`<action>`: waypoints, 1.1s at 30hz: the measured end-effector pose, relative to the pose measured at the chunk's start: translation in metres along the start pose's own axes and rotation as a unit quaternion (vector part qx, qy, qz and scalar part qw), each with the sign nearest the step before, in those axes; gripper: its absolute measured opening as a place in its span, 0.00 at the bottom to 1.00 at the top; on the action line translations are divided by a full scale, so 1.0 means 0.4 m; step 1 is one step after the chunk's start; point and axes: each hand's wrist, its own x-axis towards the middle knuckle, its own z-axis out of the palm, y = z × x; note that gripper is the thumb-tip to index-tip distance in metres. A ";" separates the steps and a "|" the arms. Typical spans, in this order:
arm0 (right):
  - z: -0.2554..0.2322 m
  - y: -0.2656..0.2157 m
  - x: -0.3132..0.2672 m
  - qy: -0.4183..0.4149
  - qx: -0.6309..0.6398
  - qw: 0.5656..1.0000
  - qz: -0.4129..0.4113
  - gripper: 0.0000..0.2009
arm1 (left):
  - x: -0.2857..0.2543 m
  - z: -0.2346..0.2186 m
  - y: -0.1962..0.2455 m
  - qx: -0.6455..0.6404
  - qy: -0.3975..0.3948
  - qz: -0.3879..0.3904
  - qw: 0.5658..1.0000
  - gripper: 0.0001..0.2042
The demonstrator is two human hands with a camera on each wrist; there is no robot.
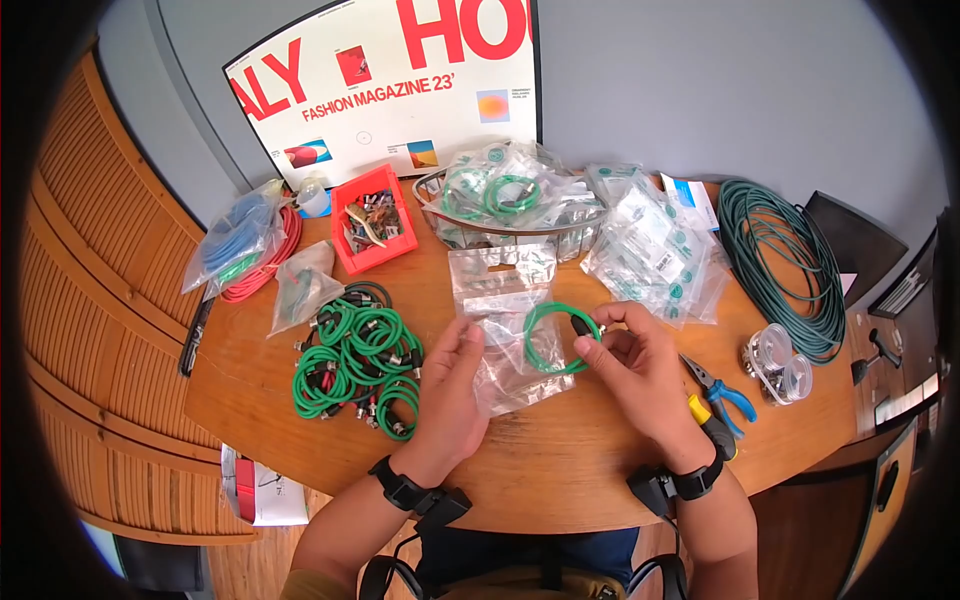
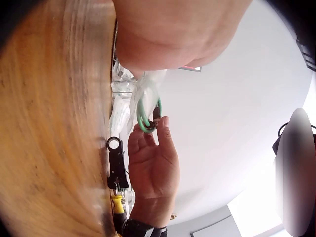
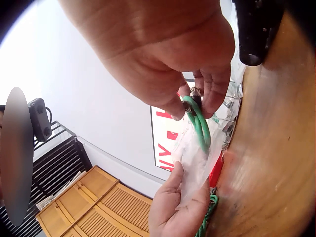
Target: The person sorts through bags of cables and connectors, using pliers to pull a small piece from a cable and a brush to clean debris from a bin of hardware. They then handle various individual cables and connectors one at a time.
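In the head view the right hand pinches a coiled green cable by its dark connector end, between thumb and fingers. The coil lies over or within a clear plastic bag; which of the two is hard to tell. Along the bag's left edge, the left hand grips the plastic between thumb and fingers. From the right wrist view, the right hand holds the cable's metal connectors, and the left hand holds the bag below.
Several green cable coils lie at left. Behind stand a red bin and a basket of bagged cables. Toward the right are empty-looking bags, a dark green cable coil, pliers and small jars.
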 end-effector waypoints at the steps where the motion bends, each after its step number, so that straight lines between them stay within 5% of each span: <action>1: 0.002 -0.001 -0.001 0.006 0.018 1.000 -0.001 0.15 | 0.001 0.000 0.000 0.009 0.002 0.001 1.000 0.15; 16: 0.018 -0.004 -0.012 0.019 -0.115 0.992 -0.058 0.15 | -0.004 0.015 -0.003 0.030 -0.055 -0.054 0.997 0.19; 28: 0.012 -0.028 -0.011 -0.099 -0.020 0.994 -0.043 0.15 | -0.008 0.006 0.014 -0.055 -0.049 -0.121 0.990 0.18; 33: 0.007 -0.007 -0.008 -0.072 -0.059 0.995 -0.040 0.16 | -0.008 0.009 0.013 -0.066 -0.058 -0.116 0.989 0.19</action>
